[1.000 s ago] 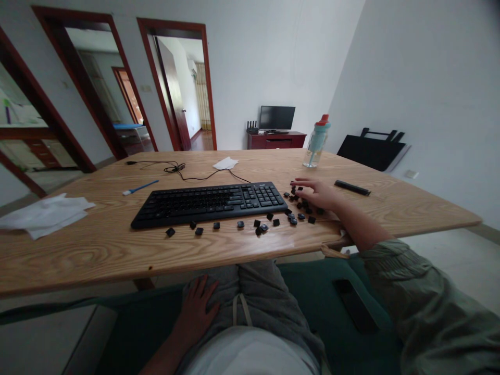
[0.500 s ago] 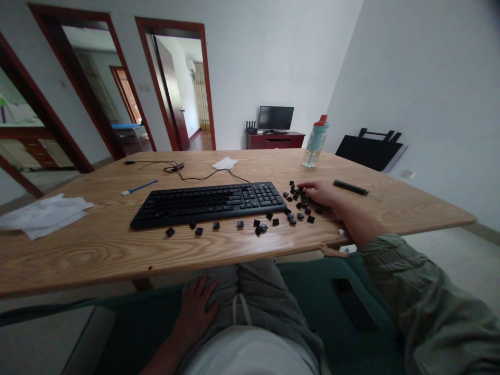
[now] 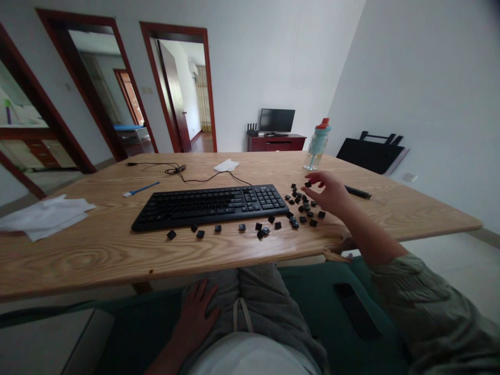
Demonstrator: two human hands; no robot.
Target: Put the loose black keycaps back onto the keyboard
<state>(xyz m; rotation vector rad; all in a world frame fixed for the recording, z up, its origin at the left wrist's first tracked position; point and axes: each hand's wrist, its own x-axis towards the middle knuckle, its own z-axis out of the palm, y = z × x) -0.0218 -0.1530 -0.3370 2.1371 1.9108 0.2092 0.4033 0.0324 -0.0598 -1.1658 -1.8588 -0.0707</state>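
My right hand (image 3: pixel 327 194) is raised just above the table, right of the keyboard, pinching a small black keycap (image 3: pixel 308 184) between thumb and fingertips. Below it, several loose black keycaps (image 3: pixel 303 220) lie scattered on the wood. More of them are strewn along the front of the black keyboard (image 3: pixel 211 204), which lies at a slight slant with keys in its rows. My left hand (image 3: pixel 200 312) rests on my thigh below the table edge, its fingers spread and holding nothing.
A water bottle (image 3: pixel 317 146) with a red lid stands at the back right. Close to my right wrist lies a dark stick-like object (image 3: pixel 358 192). A blue brush (image 3: pixel 141 189), white tissues (image 3: pixel 47 213) and the keyboard's cable (image 3: pixel 175 170) are on the left. A phone (image 3: pixel 357 311) lies on the green seat.
My right hand has lifted from the keycap pile with a keycap pinched in its fingers, moving slightly right. My left hand stays on my thigh. The view has shifted slightly.
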